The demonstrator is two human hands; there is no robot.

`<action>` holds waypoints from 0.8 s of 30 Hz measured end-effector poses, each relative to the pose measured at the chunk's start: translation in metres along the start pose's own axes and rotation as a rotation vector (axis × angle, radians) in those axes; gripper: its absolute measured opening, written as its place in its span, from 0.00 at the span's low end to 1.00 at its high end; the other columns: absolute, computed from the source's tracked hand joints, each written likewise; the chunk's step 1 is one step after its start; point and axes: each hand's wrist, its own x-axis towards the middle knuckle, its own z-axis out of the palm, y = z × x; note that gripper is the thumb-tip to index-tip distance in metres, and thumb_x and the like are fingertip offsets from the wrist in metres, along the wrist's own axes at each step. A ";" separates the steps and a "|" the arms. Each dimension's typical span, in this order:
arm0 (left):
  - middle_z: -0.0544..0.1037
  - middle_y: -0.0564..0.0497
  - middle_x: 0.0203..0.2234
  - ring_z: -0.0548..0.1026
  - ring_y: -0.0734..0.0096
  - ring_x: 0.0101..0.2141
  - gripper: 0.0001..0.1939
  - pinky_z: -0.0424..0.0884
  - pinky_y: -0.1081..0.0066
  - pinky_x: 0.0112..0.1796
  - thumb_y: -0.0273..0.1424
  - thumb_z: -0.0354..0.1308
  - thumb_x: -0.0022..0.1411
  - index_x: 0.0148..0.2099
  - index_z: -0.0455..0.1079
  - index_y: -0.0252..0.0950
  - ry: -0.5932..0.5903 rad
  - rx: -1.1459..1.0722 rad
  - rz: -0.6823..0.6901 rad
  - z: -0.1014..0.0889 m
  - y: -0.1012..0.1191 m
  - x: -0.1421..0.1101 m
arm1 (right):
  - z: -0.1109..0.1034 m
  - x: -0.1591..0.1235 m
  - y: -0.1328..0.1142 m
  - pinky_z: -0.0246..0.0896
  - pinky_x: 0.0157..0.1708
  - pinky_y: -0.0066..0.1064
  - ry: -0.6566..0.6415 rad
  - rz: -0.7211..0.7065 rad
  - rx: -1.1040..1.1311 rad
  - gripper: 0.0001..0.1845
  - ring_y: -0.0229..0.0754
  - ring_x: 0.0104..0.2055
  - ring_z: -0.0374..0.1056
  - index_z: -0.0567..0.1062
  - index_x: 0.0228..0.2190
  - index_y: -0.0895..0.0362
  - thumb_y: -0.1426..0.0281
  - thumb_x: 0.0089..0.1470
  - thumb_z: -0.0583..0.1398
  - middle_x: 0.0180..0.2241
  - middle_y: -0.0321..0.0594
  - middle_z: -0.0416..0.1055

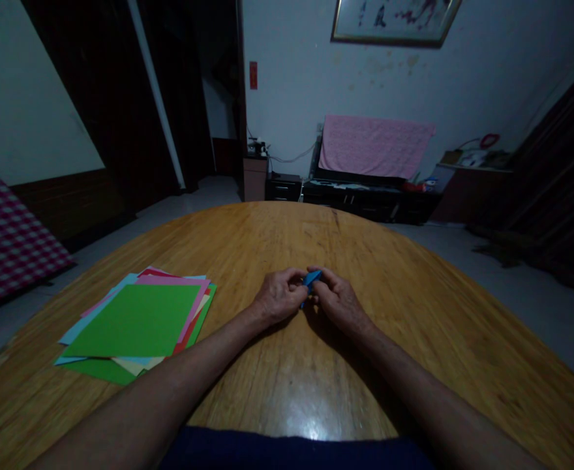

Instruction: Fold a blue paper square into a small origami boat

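A small piece of folded blue paper (311,279) is held between my two hands, just above the middle of the table. My left hand (281,295) pinches it from the left, thumb pressed against its lower part. From the right, my right hand (338,299) grips it with thumb and fingers. The fingers cover much of the paper, so its full folded shape is hidden. To the left of my left forearm lies a loose stack of coloured paper sheets (135,320), with a green square on top and pink, red, light blue and cream edges sticking out.
The round wooden table (277,235) spreads out around my hands. Beyond it, a pink cloth (375,147) drapes over a screen on a low black cabinet (360,203). A red-and-white checked cloth (13,241) hangs at the far left.
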 end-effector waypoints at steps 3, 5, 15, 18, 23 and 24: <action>0.75 0.51 0.28 0.71 0.71 0.28 0.15 0.66 0.71 0.33 0.25 0.53 0.53 0.44 0.73 0.34 0.018 0.227 0.187 0.001 0.002 -0.004 | 0.002 0.000 0.005 0.64 0.39 0.36 0.047 -0.085 -0.136 0.20 0.44 0.36 0.69 0.72 0.42 0.57 0.73 0.44 0.54 0.35 0.42 0.74; 0.75 0.50 0.28 0.70 0.71 0.29 0.15 0.66 0.71 0.34 0.24 0.53 0.53 0.43 0.72 0.33 0.031 0.304 0.252 0.002 0.004 -0.005 | 0.002 0.001 0.007 0.64 0.40 0.37 0.055 -0.109 -0.166 0.21 0.44 0.37 0.69 0.73 0.41 0.57 0.74 0.43 0.53 0.35 0.43 0.74; 0.74 0.45 0.39 0.71 0.63 0.41 0.17 0.67 0.65 0.45 0.26 0.53 0.55 0.48 0.67 0.35 0.025 0.476 0.386 0.004 0.005 -0.008 | 0.003 0.002 0.006 0.64 0.38 0.33 0.081 -0.152 -0.154 0.15 0.42 0.35 0.70 0.74 0.33 0.55 0.74 0.41 0.52 0.31 0.38 0.75; 0.73 0.45 0.38 0.70 0.63 0.39 0.16 0.67 0.65 0.43 0.25 0.53 0.54 0.46 0.67 0.35 0.022 0.512 0.389 0.005 0.006 -0.009 | 0.003 0.001 0.005 0.63 0.38 0.33 0.083 -0.170 -0.190 0.14 0.42 0.34 0.70 0.75 0.32 0.55 0.74 0.41 0.53 0.30 0.38 0.75; 0.72 0.48 0.32 0.70 0.65 0.35 0.11 0.67 0.66 0.40 0.23 0.50 0.54 0.39 0.69 0.36 0.047 0.550 0.341 0.003 -0.001 -0.008 | -0.001 -0.002 0.003 0.61 0.35 0.32 -0.007 -0.267 -0.385 0.12 0.43 0.33 0.70 0.76 0.32 0.55 0.74 0.47 0.54 0.29 0.37 0.74; 0.72 0.48 0.32 0.70 0.65 0.35 0.10 0.67 0.66 0.40 0.22 0.50 0.54 0.37 0.69 0.36 0.050 0.566 0.323 0.002 -0.003 -0.008 | -0.002 -0.003 0.003 0.61 0.36 0.33 -0.036 -0.303 -0.433 0.12 0.43 0.34 0.70 0.76 0.32 0.55 0.75 0.47 0.54 0.31 0.38 0.75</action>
